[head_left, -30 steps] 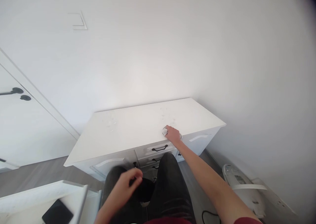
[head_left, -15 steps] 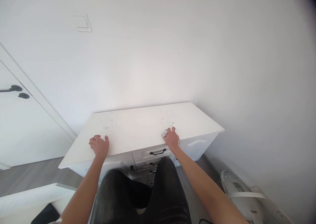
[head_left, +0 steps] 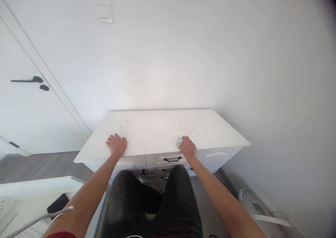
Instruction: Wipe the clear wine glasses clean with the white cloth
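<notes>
A white cabinet (head_left: 154, 133) stands against the wall before me. My left hand (head_left: 117, 145) rests on the left part of its top with the fingers spread, holding nothing. Near the front edge, right of the middle, my right hand (head_left: 187, 147) is closed around a crumpled white wipe (head_left: 180, 142), pressed to the top. Part of the wipe is hidden under the palm; whether it is paper or cloth I cannot tell. Faint wet-looking marks (head_left: 185, 126) lie beyond my right hand, and similar marks (head_left: 124, 125) beyond my left.
Drawers with black handles (head_left: 172, 159) face my knees. At the lower right is a white appliance (head_left: 253, 203) with a carrying handle. A white desk (head_left: 39, 185) with a black object (head_left: 58, 203) stands lower left, a white cable (head_left: 39, 218) nearby. A door (head_left: 26, 108) is at the left.
The view has shifted, so the cabinet appears further right and more of the desk shows. Both hands remain on the top; the right keeps hold of the wipe.
</notes>
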Demonstrator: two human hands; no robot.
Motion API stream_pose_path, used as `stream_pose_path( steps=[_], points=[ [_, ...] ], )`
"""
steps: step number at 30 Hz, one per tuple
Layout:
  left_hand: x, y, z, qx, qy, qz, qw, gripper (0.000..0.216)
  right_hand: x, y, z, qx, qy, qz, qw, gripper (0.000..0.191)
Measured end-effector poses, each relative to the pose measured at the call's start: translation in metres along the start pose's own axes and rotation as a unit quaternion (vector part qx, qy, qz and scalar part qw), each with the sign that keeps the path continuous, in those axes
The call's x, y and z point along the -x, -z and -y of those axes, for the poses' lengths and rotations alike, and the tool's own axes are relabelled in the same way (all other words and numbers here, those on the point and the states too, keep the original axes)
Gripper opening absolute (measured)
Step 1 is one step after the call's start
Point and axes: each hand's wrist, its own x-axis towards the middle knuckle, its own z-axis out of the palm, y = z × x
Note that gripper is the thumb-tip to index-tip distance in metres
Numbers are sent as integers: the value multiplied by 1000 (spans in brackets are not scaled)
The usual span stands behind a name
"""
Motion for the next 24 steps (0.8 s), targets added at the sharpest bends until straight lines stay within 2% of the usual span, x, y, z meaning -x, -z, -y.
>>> stream_pose_path(
  steps=[2,5,11,13,16,18,24],
  points=[
    [-1,2,-1,48,15,11,999,49,-3,0,9,-7,36,32,999,22],
    [-10,1,-2,151,42,38,987,54,-9,0,24,-16,48,62,997,25],
    [-39,-8,-5,239,66,41,968,82,-14,-2,32,-30,43,59,997,25],
    [-47,-11,-8,260,56,43,963,74,-14,-2,31,-32,40,57,997,24],
    [-48,-10,-13,277,22,59,959,38,-14,0,30,-30,33,63,997,23],
    [-40,-8,-18,278,-12,69,958,22,-15,1,31,-28,28,66,997,23],
    [15,2,-45,200,-131,74,968,17,-13,2,33,-29,25,61,997,21]
  ],
)
